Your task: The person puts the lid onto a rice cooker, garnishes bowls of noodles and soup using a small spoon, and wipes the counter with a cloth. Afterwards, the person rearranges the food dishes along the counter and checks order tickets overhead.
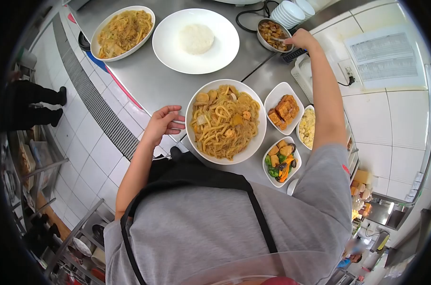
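Beside the left rim of a large white bowl of noodles [226, 122], my left hand [166, 124] is held with its fingers apart and nothing in it. My right hand [301, 40] reaches to the far right, its fingers closed on a spoon handle [283, 41] over a metal bowl of brown chopped food [272, 34]. The spoon's other end lies among the food. A white plate with a mound of rice [196, 39] stands behind the noodle bowl. Another dish of noodles [124, 33] is at the back left.
Small white dishes hold fried pieces [285, 112], mixed vegetables [281, 162] and a pale yellow food [307, 127]. Stacked white cups [287, 15] stand near the wall. A black cable lies behind the metal bowl. A person in dark trousers [32, 102] stands at left.
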### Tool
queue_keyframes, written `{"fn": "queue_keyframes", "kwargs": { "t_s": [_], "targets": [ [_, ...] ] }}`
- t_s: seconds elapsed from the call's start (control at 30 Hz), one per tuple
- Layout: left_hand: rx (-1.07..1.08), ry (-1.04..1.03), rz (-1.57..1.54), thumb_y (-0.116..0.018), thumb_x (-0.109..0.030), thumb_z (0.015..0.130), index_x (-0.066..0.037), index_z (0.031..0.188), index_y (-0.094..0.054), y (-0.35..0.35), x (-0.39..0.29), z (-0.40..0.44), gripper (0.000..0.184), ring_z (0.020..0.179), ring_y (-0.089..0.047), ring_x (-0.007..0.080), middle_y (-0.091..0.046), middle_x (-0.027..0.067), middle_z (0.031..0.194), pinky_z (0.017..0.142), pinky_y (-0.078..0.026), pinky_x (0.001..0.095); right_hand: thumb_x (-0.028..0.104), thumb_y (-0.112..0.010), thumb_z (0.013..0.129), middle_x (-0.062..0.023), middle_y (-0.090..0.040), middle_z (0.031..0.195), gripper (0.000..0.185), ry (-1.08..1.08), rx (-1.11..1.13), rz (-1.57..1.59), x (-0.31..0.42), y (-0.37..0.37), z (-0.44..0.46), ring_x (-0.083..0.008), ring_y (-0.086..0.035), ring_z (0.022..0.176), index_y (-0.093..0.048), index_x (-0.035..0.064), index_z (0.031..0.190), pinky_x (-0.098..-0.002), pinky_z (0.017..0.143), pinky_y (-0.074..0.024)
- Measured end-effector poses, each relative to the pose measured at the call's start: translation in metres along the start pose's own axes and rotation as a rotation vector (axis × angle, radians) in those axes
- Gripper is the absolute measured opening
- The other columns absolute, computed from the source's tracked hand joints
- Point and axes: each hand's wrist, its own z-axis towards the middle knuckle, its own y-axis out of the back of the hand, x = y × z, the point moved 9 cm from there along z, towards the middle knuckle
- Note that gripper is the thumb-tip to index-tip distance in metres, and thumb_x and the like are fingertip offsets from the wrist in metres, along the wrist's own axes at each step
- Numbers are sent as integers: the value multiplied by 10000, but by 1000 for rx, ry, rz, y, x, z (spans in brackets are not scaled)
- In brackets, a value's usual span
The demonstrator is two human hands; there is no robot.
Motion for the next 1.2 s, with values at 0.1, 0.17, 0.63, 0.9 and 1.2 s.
{"fn": "queue_keyframes", "kwargs": {
  "t_s": [0.1, 0.17, 0.63, 0.9, 1.2],
  "targets": [
    [-2, -13, 4, -468, -197, 854, -31, 1131, -463, 1, 1, 1, 323, 698, -618, 160, -604, 79, 858, 586, -506, 240, 374, -650, 648, -168, -583, 611, 397, -139, 0, 59, -4, -10, 11, -286, -562, 572, -638, -21, 691, -353, 580, -446],
    [-1, 2, -2, -468, -196, 854, -30, 1132, -461, 0, 3, 0, 324, 701, -618, 160, -604, 80, 860, 585, -506, 239, 439, -666, 611, -179, -613, 739, 460, -168, 137, 96, -19, -18, 19, -277, -604, 682, -650, 0, 749, -342, 652, -471],
    [36, 8, 60, -456, -189, 860, -49, 1116, -486, -3, 2, 3, 293, 698, -608, 132, -588, 48, 835, 597, -517, 236, 212, -639, 713, -52, -603, 665, 257, 290, 411, 665, 134, 9, -202, -100, -503, 595, -648, 35, 899, -236, 551, -395],
    [11, -19, 69, -451, -198, 864, -32, 1124, -466, 0, 2, 3, 308, 728, -612, 158, -602, 88, 887, 604, -505, 242, 276, -647, 691, -112, -623, 710, 304, 405, 537, 518, 181, -18, -214, -184, -556, 636, -648, 50, 895, -284, 593, -418],
    [3, 12, 33, -455, -194, 861, -36, 1117, -468, -2, 1, 2, 301, 718, -613, 157, -606, 87, 869, 585, -506, 241, 368, -656, 638, -159, -631, 802, 435, -44, -51, 153, 0, 41, -58, -275, -607, 730, -642, -20, 835, -327, 672, -469]
  ]
}}
